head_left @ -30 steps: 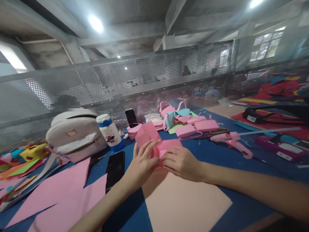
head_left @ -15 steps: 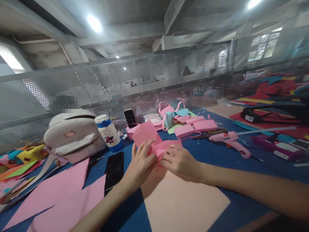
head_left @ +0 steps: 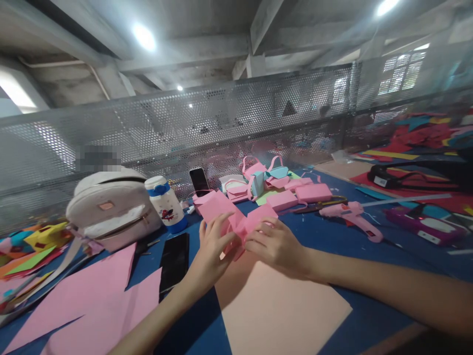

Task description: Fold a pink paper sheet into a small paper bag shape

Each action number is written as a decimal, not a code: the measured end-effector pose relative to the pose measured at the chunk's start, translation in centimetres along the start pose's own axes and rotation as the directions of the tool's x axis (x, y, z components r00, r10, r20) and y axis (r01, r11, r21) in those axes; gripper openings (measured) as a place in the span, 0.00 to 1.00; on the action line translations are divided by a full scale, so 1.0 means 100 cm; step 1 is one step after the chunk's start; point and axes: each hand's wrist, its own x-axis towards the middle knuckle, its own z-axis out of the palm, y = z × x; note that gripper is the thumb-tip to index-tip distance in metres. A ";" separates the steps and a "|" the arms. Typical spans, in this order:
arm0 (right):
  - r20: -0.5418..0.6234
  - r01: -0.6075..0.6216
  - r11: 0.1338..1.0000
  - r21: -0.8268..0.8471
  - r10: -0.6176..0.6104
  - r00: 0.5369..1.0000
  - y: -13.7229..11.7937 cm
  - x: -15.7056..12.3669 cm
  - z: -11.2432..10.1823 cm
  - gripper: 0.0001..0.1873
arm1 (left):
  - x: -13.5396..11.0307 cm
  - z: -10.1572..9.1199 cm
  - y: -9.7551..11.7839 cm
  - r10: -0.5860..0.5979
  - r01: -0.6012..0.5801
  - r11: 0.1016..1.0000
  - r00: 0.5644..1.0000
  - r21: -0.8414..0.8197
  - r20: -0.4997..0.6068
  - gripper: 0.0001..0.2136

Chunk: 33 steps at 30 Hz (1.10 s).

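Between my two hands is a folded piece of pink paper (head_left: 218,204) with flaps standing up on either side. My left hand (head_left: 218,244) grips its left part, fingers curled round the near edge. On the other side my right hand (head_left: 275,244) is closed on the right flap, fingertips bent over it. The fingers hide the middle of the folds. Beneath both hands lies a peach sheet of paper (head_left: 284,310). A black phone (head_left: 175,261) rests just left of my left hand, and a pink glue gun (head_left: 353,214) lies beyond my right hand.
Pink sheets (head_left: 88,286) spread over the blue table at left, before a white backpack (head_left: 111,207) and a bottle (head_left: 166,204). Small pink paper boxes (head_left: 314,192) stand at the back. A purple device (head_left: 424,224) sits at right. Behind runs a perforated metal screen (head_left: 229,118).
The pink paper's left flap has tipped lower and outward, and its right flap now stands up more. Both hands have shifted only slightly and keep their hold.
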 end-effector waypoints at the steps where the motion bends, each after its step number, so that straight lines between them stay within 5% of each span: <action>1: -0.018 -0.010 1.000 0.000 0.010 1.000 0.000 0.000 0.001 0.09 | 0.000 0.000 0.000 0.004 -0.004 1.000 1.000 0.003 0.001 0.08; 18: 0.006 -0.067 0.998 0.009 0.067 0.998 -0.001 0.003 0.002 0.09 | -0.001 0.002 0.005 0.031 -0.029 0.999 0.998 0.035 -0.057 0.08; 24: 0.049 -0.178 0.967 0.181 0.172 0.984 0.002 0.001 0.005 0.11 | -0.003 0.006 0.001 0.065 -0.058 0.996 0.990 0.061 -0.122 0.14; 27: 0.059 -0.312 0.892 0.329 0.310 0.949 0.006 -0.001 0.008 0.08 | -0.005 0.005 -0.001 0.052 -0.044 0.998 0.976 0.045 -0.213 0.21; 30: 0.093 -0.476 0.736 0.481 0.497 0.863 0.010 -0.003 0.012 0.07 | -0.007 0.005 -0.004 0.009 -0.020 0.999 0.946 -0.029 -0.323 0.23; 33: 0.126 -0.534 0.594 0.602 0.590 0.797 0.012 -0.004 0.015 0.06 | -0.007 0.008 -0.008 -0.031 -0.026 0.990 0.922 -0.142 -0.385 0.18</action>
